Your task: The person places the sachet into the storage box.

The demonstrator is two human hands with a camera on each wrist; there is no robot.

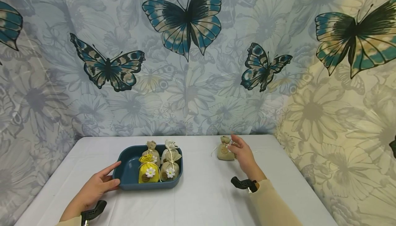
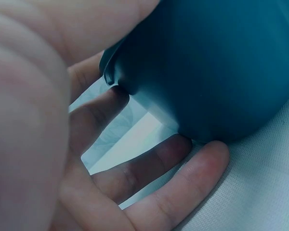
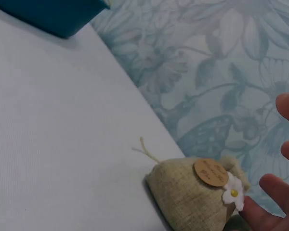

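Observation:
My left hand (image 1: 97,186) lies against the left end of a blue tray (image 1: 123,186), its fairly straight fingers and thumb touching the outer wall. The left wrist view shows fingertips on the tray's outside (image 2: 221,86). Several drawstring sachets stand in the tray's right part: a yellow sachet (image 1: 148,176) with a white flower in front, a beige sachet (image 1: 171,170) beside it, others behind. At the right, my right hand (image 1: 245,155) is beside a single beige sachet (image 1: 225,152), fingers spread. In the right wrist view, one fingertip appears to touch that sachet (image 3: 188,197) by its white flower.
A white cloth (image 1: 201,198) covers the table, which reaches back to a hanging fabric (image 1: 191,109) printed with butterflies and flowers. The left part of the tray shows its bare floor (image 1: 131,167). A loose string (image 3: 146,150) trails from the sachet outside the tray.

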